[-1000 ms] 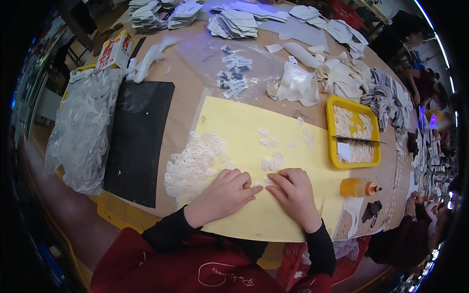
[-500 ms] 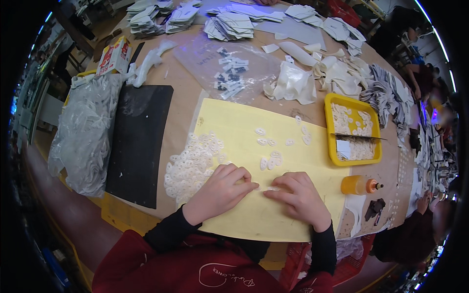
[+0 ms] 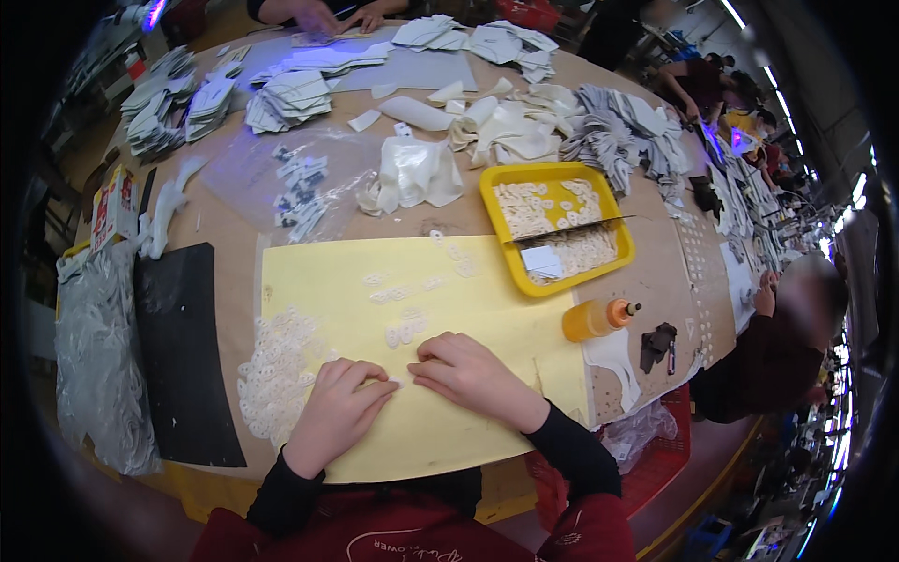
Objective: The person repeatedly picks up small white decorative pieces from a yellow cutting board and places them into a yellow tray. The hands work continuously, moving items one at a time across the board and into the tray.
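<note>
Over the yellow sheet (image 3: pixel 487 328), my left hand (image 3: pixel 339 410) is closed in a pinch. A small white oval piece (image 3: pixel 398 381) pokes out at its fingertips. My right hand (image 3: pixel 479 377) faces it a short gap away, fingers curled and tips together; what they hold, if anything, is hidden. Left of my left hand lies a pile of white oval pieces (image 3: pixel 276 375) with small holes. Beyond my fingers sits a small cluster of similar oval pieces (image 3: pixel 405 332), and more loose ovals (image 3: pixel 389 294) are scattered farther up the sheet.
A yellow tray (image 3: pixel 513 267) of small pale pieces stands far right, a thin dark tool across it. Near it lies an orange bottle (image 3: pixel 592 320). A black mat (image 3: pixel 183 356) and plastic bags (image 3: pixel 103 365) are left; stacked white cut pieces (image 3: pixel 290 101) and a person's hands (image 3: pixel 342 17) are at the back.
The view has swung to the right, so the table appears shifted left. My hands have stayed close together over the sheet, with their fingertips now nearer each other.
</note>
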Available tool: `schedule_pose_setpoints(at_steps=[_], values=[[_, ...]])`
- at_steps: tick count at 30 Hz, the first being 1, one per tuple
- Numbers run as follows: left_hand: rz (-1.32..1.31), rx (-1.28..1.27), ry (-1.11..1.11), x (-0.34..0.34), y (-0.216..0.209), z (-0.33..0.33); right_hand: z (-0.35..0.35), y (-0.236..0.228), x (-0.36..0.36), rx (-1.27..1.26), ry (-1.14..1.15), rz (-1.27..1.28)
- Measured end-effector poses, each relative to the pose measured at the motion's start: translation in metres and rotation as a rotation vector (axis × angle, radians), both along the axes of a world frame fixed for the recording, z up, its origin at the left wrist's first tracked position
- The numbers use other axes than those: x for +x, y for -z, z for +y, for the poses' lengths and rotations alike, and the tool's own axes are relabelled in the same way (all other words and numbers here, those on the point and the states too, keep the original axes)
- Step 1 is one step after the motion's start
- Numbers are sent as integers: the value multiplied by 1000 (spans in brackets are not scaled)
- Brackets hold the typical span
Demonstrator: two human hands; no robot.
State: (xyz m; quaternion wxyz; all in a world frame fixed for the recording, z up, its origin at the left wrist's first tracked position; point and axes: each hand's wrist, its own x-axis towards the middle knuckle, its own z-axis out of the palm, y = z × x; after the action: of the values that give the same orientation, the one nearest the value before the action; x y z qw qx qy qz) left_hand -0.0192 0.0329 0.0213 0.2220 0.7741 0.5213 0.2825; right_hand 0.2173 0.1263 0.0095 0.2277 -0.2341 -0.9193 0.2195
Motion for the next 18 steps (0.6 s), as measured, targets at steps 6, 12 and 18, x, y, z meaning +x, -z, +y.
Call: schedule_pose_setpoints(at_steps=[6,12,18], values=[[-15,-2,25,1,0,3,-15,-1,-8,107,211,-92],[-31,17,4,-4,2,2,0,-22,2,85,34,-125],[-47,18,10,-5,4,1,7,-16,10,48,3,-125]])
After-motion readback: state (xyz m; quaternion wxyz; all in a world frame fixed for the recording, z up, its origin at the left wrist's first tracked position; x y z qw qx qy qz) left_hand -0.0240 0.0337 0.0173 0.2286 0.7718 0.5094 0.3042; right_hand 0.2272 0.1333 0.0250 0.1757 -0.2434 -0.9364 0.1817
